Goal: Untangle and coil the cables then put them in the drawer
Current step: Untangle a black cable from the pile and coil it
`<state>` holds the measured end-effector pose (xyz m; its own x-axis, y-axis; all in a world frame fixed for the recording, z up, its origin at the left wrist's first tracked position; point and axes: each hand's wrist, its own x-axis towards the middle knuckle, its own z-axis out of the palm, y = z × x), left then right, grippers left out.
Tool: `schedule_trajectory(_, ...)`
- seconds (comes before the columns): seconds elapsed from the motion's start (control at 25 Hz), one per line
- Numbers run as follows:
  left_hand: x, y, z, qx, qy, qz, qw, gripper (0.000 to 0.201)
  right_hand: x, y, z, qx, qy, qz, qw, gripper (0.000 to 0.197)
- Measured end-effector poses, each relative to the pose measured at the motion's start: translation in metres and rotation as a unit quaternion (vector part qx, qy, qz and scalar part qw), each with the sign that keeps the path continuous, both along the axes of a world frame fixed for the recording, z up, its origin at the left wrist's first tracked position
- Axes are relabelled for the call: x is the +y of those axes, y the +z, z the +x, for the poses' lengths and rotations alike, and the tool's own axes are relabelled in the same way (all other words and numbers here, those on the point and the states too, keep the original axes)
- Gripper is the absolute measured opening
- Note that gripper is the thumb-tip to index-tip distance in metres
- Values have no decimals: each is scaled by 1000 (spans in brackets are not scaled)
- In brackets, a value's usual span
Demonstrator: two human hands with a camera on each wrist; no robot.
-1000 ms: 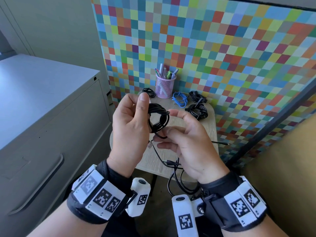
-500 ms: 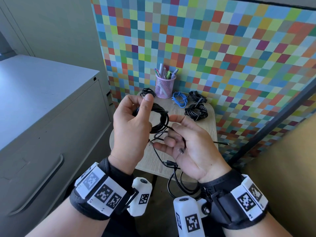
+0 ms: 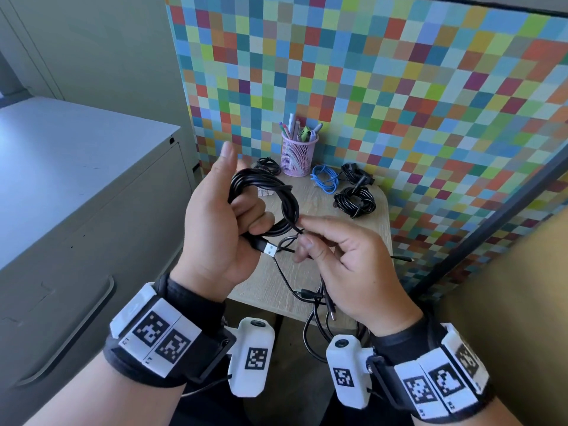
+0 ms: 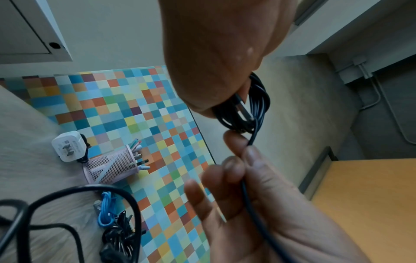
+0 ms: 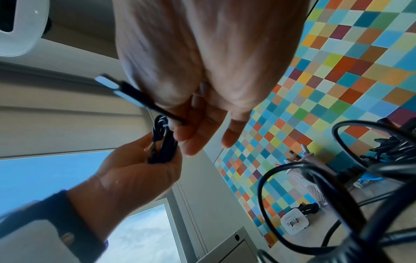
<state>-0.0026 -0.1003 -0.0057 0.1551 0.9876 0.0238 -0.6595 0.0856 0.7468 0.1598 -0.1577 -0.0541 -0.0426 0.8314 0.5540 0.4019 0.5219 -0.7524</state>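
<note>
pens [image 3: 299,130] upright in pink mesh cup [image 3: 296,159] on table [image 3: 373,238].

Little can be read. The white charger plug [image 4: 69,146] near the back edge of the table [image 3: 362,241], beside the pink mesh pen cup [image 4: 110,169], carries small grey print and marks on its face, too blurred to make out in either wrist view. The wrist bands [image 3: 156,336] bear black-and-white square code markers, with tiny illegible characters beneath them.
</note>
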Motion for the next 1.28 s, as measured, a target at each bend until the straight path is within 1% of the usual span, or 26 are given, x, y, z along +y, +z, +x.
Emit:
schedule_trajectory(0.12, -2, 3, 1, -20, -26, 13, 999, 35, 5, -2, 0, -47, -27, 12, 998, 10)
schedule_trajectory(0.2, -3, 2, 3, -32, -32, 22, 999, 36, 7, -3, -2, -43, -30, -7, 999, 10)
schedule_trajectory(0.32, -4, -2, 7, -46, -31, 27, 998, 38, 4, -4, -8, 21, -5, -77, 997, 5)
schedule_trajectory(0.36, -5, -3, 8, -45, -31, 24, 998, 38, 2, -4, -10, 39, -7, -91, 995, 9)
schedule_trajectory(0.44, -5, -3, 8, -40, -30, 16, 999, 37, 0, -5, -13, 52, -13, -98, 994, 20)
schedule_trajectory(0.52, -7, -2, 7, -45, -29, 19, 998, 32, -1, -4, -17, 70, -4, -99, 993, 19)
schedule_trajectory(0.6, -7, 0, 7, -64, -30, 30, 997, 18, 0, -5, -18, 102, 2, -105, 989, 18)
schedule_trajectory(0.64, -8, 1, 7, -71, -33, 38, 996, 14, 2, -5, -19, 120, 9, -110, 987, 20)
schedule_trajectory(0.8, -10, -3, 11, -78, -45, 42, 995, 16, 10, -8, -20, 193, 45, -127, 972, 13)
schedule_trajectory(0.88, -10, -9, 14, -66, -58, 52, 995, 15, 12, -10, -17, 192, 30, -126, 973, 15)
schedule_trajectory(0.96, -9, -14, 13, -31, -64, 79, 994, 17, 12, -11, -15, 188, 16, -121, 974, 16)
schedule_trajectory(1.12, 0, -20, 7, 82, -48, 144, 985, 20, 10, -7, -6, 192, 0, -124, 974, 12)
schedule_trajectory(1.2, 4, -20, -2, 185, -54, 165, 967, 20, 9, -5, 1, 180, -11, -121, 976, 13)
schedule_trajectory(1.28, 5, -19, -10, 311, -52, 186, 930, 15, 7, -1, 7, 160, -29, -114, 980, 11)
